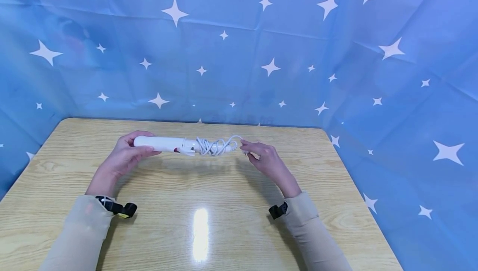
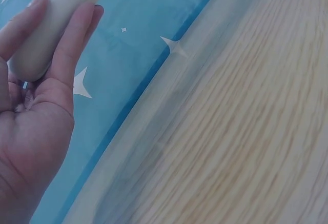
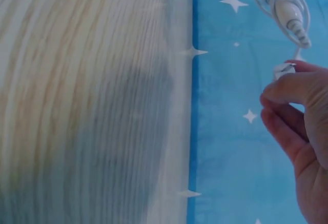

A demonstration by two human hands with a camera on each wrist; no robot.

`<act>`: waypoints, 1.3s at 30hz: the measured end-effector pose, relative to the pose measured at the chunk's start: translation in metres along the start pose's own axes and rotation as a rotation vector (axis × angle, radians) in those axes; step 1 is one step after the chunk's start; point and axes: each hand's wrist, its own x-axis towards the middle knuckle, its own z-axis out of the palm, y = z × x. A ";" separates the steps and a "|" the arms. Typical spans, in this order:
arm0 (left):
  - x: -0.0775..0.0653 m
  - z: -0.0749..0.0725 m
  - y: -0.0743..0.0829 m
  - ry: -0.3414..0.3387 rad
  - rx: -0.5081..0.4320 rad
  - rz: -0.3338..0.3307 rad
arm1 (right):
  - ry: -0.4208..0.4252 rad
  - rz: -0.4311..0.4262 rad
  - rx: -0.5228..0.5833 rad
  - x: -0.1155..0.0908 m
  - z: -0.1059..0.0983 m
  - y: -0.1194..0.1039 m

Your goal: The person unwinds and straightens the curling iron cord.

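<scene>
Curling iron (image 1: 160, 143), white: left hand (image 1: 125, 157) curled around barrel end, right hand (image 1: 263, 159) pinching plug (image 3: 283, 70) of wound cord (image 1: 216, 146); held level above wooden bench (image 1: 224, 229), near far edge; bare bench surface toward person.

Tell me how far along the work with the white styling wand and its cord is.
Done: most of the white cord already sits coiled around the right end of the white wand. In hand: the left hand grips the wand's other end above the wooden table, and the right hand pinches the plug. Left: that loose end is not yet secured.
</scene>
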 end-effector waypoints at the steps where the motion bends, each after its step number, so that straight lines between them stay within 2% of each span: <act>1: 0.000 0.000 0.000 -0.004 -0.004 0.003 | -0.007 0.006 -0.001 -0.001 0.000 0.000; 5: 0.001 -0.002 -0.002 -0.024 -0.031 0.023 | -0.037 0.046 0.012 -0.004 -0.001 -0.002; 10: 0.001 -0.004 -0.003 -0.043 -0.074 0.046 | -0.075 0.132 0.097 -0.006 -0.003 -0.006; 14: 0.001 -0.004 -0.003 -0.059 -0.090 0.065 | -0.066 0.169 0.151 -0.006 -0.005 -0.008; 17: 0.001 -0.004 -0.003 -0.066 -0.093 0.074 | -0.007 0.172 0.200 -0.005 -0.005 -0.009; 20: 0.001 -0.005 -0.003 -0.069 -0.091 0.076 | 0.093 0.162 0.241 -0.004 -0.003 -0.010; 24: 0.000 -0.005 -0.003 -0.074 -0.079 0.075 | 0.202 0.179 0.235 0.000 0.001 -0.011; 31: 0.000 -0.004 -0.004 -0.090 -0.065 0.075 | 0.306 0.182 0.237 0.016 0.007 -0.018; 35: 0.001 -0.004 -0.004 -0.095 -0.049 0.076 | 0.263 0.190 0.258 0.024 0.008 -0.022; 39: 0.000 -0.004 -0.004 -0.102 -0.039 0.071 | 0.132 0.242 0.321 0.027 0.009 -0.025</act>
